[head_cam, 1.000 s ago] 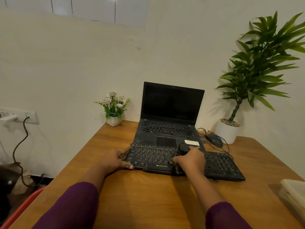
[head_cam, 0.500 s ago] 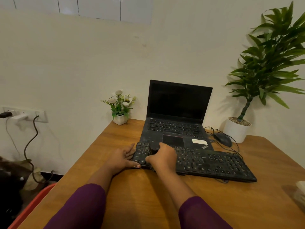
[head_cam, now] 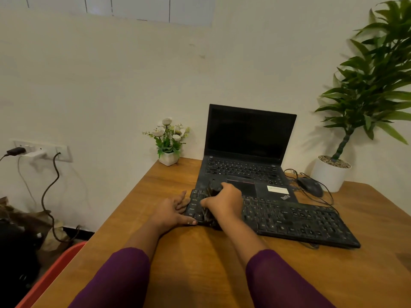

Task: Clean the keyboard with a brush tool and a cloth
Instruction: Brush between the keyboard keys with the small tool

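- Gripping the brush (head_cam: 211,193), the right hand (head_cam: 224,204) curls its fingers around it over the left end of the keyboard (head_cam: 300,221).
- The left hand (head_cam: 172,211) lies flat, fingers straight, against the keyboard's left edge.
- The keyboard sits on the table (head_cam: 189,263), its rear edge overlapping the laptop (head_cam: 242,170).
- Risk: a hard stroke may slide the keyboard or flick dust onto the laptop.

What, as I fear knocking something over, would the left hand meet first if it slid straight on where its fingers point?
Probably the left end of the black plastic keyboard; the left hand seems to rest against it.
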